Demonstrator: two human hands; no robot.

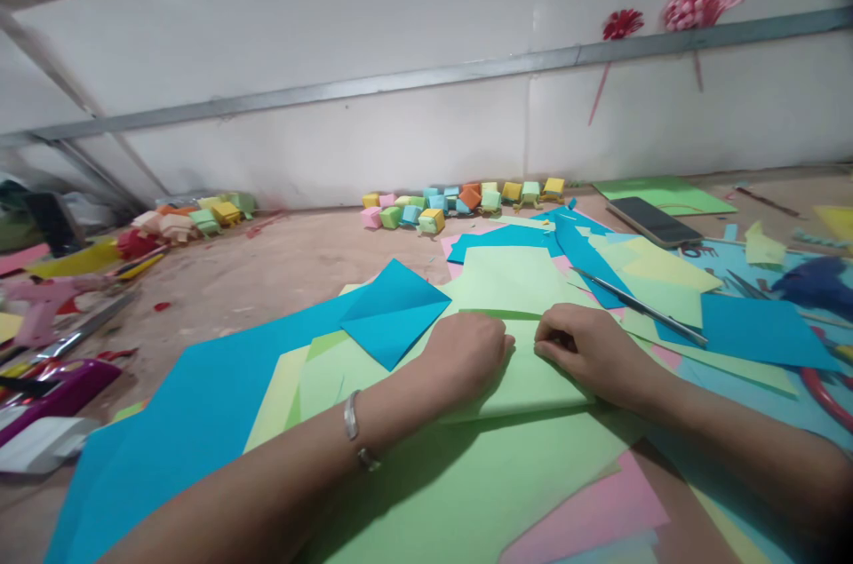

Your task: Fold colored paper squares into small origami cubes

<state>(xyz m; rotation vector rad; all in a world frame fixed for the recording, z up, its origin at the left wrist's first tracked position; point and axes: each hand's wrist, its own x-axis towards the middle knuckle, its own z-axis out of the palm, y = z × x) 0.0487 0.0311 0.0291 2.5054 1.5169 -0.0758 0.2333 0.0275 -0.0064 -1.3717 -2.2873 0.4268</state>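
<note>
Both my hands rest on a light green sheet of paper point(520, 280) whose near part is folded over. My left hand point(466, 355), with a metal bangle on the wrist, is curled and presses down on the fold. My right hand point(593, 351) is curled too, its fingertips pinching the paper's folded edge. A folded blue paper square point(393, 311) lies just left of my left hand. More green, blue and pink sheets lie beneath and around.
A long metal ruler point(640, 306) lies right of my hands, a phone point(653, 222) farther back. Small folded paper cubes point(459, 200) line the wall, more at the left point(193, 222). Scissors and tools point(59, 360) sit at far left. Paper flowers point(699, 4) hang on the wall.
</note>
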